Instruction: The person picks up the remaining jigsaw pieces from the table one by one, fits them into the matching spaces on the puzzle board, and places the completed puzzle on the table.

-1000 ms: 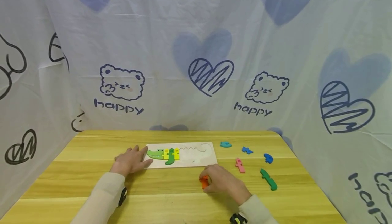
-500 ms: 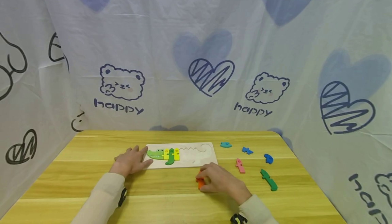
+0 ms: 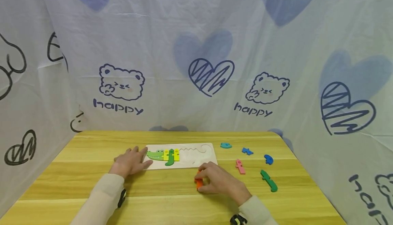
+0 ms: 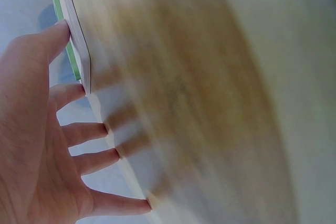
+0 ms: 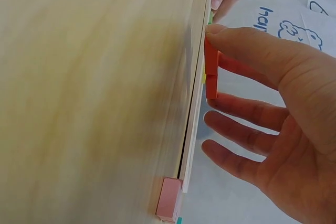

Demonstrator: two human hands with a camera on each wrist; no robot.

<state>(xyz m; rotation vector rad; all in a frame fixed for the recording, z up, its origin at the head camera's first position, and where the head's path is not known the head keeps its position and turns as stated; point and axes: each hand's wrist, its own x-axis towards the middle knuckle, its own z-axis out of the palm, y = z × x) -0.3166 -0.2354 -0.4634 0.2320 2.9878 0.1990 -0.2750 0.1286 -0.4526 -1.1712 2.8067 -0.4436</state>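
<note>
With thumb and fingers my right hand (image 3: 219,180) pinches an orange puzzle piece (image 3: 199,183), just in front of the wooden puzzle board (image 3: 199,162). The right wrist view shows that orange piece (image 5: 211,61) edge-on between thumb and fingertips, the other fingers spread. My left hand (image 3: 130,162) lies with fingers spread at the board's left end; its thumb (image 4: 60,32) touches the board edge. Set in the board are a green crocodile head (image 3: 156,155), two yellow pieces (image 3: 176,155) and a green leg piece (image 3: 171,158) between them. A curled tail outline marks the board's right part.
Right of the board lie loose puzzle pieces: teal (image 3: 226,145), blue (image 3: 247,151), dark blue curved (image 3: 268,159), pink (image 3: 240,166) and long green (image 3: 268,181). A printed white cloth (image 3: 172,92) hangs behind the wooden table (image 3: 159,204).
The right hand has shifted slightly left, and the orange piece in its fingers has moved left and turned more upright. The left hand stays in place at the board.
</note>
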